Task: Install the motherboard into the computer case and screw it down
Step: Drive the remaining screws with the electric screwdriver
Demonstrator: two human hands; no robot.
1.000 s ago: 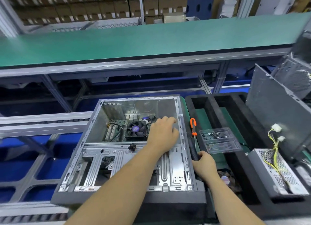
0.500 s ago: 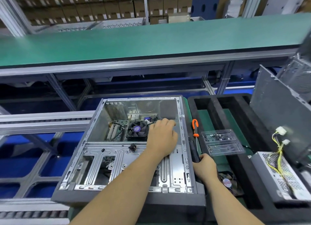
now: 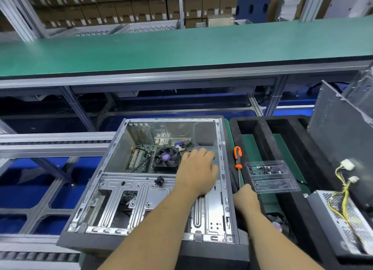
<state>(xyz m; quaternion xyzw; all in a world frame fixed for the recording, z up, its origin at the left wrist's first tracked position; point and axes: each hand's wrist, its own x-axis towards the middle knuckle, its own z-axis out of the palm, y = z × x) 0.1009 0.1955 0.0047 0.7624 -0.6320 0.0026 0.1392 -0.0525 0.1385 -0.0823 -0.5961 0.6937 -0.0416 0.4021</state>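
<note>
head view: no legible writing on motherboard (image 3: 145,154)

Long green-topped workbench (image 3: 181,47) on grey aluminium framing; stacked brown cardboard boxes (image 3: 125,9) on shelving behind; blue floor (image 3: 16,191).

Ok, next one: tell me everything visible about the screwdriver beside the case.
The screwdriver has an orange handle with a dark middle band and a thin bare metal shaft. It lies on the black foam tray, between the computer case and the clear screw box, shaft toward the person. Its tip reaches the right hand; whether they touch is unclear.
</note>
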